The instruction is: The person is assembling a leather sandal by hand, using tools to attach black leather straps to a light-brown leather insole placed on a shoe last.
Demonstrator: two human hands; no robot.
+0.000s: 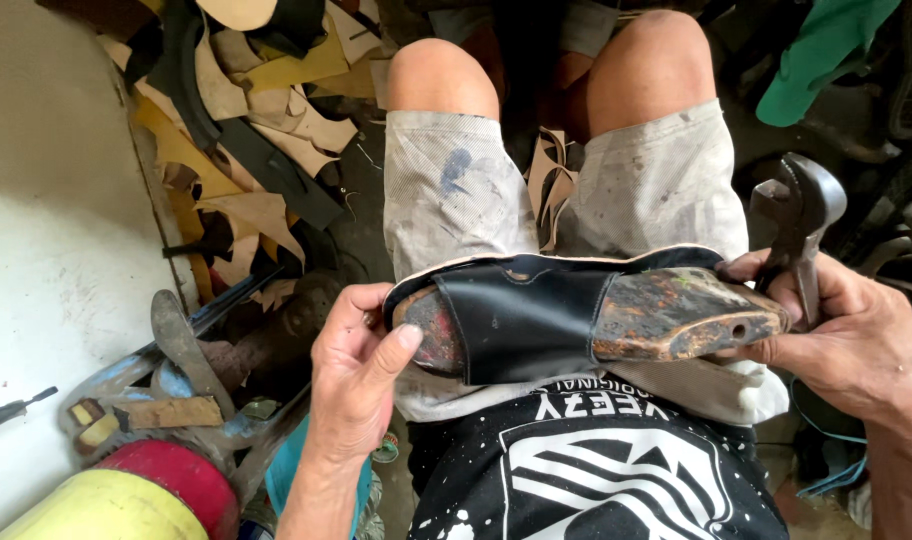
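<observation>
Hands work a wooden shoe last (676,315) across the lap: left hand (361,375) pinches the toe end, right hand (841,335) grips heel and pincers (801,225) together, black leather upper (531,320) draped but unfastened, leather scraps (261,140) beyond.

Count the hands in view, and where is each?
2. The left hand grips the toe end of the wooden shoe form under the black leather piece. The right hand holds its heel end and metal pincers.
</observation>
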